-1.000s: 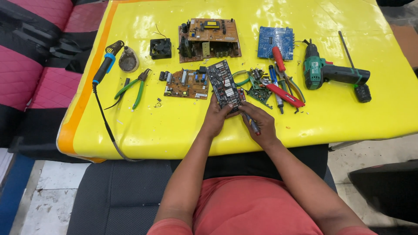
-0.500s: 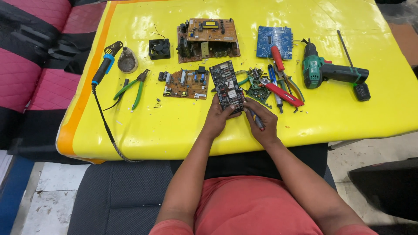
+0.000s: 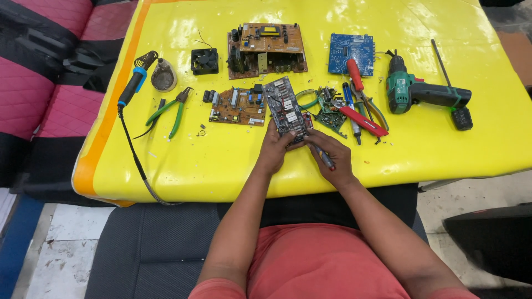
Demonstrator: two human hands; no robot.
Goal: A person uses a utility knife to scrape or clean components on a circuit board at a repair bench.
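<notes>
Nearest the camera, two bare arms reach up from a red shirt over a black seat to the front edge of a yellow table [image 3: 233, 171]. The left hand [image 3: 275, 150] is curled around the near end of a long dark circuit board [image 3: 286, 107], with its fingers bent under the board and its thumb on top. The right hand [image 3: 332, 156] is closed around a thin tool with a blue and red handle [image 3: 326, 159], and the tool's far end sits at the near corner of that same board. The dark board lies in the middle of the table, slanting away from the hands. Just left of it lies a small brown circuit board [image 3: 235, 106], and farther left are green pliers [image 3: 173, 109] and a blue soldering iron [image 3: 134, 84] whose black cord hangs over the table's front edge. Just right of the dark board is a heap of small tools [image 3: 354, 108] with red and blue handles, and beyond them a green drill [image 3: 424, 94] lies on its side. At the far side are a little black fan [image 3: 204, 61], a big brown circuit board [image 3: 267, 50] and a blue circuit board [image 3: 351, 53].
</notes>
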